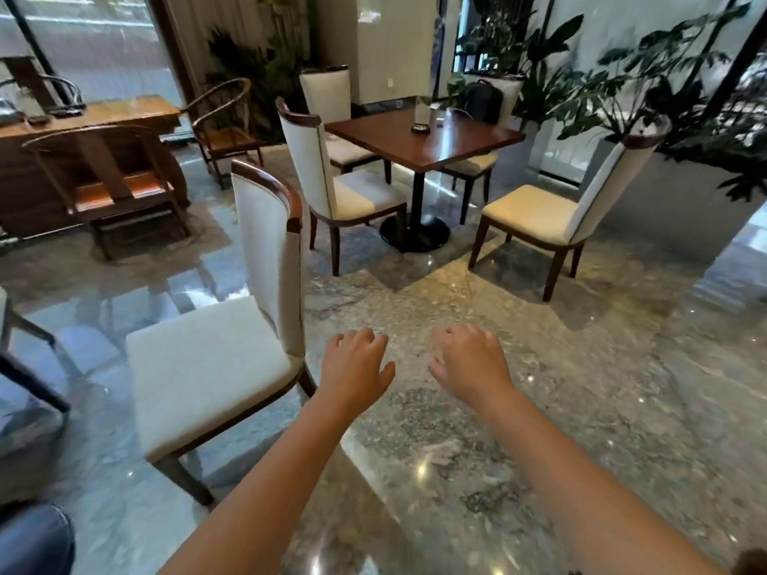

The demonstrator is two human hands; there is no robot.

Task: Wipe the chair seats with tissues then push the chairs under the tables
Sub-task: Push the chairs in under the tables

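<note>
Both hands, left [356, 364] and right [469, 361], loosely curled, empty; nearest chair [216, 367] just left.

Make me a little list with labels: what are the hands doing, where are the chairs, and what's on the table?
left hand: loosely curled, holding nothing
right hand: loosely curled, holding nothing
nearest chair: left of hands, on open floor
dark table: small stand on top
far right chair: pulled out from table
tissue: none seen
floor: shiny marble
</note>
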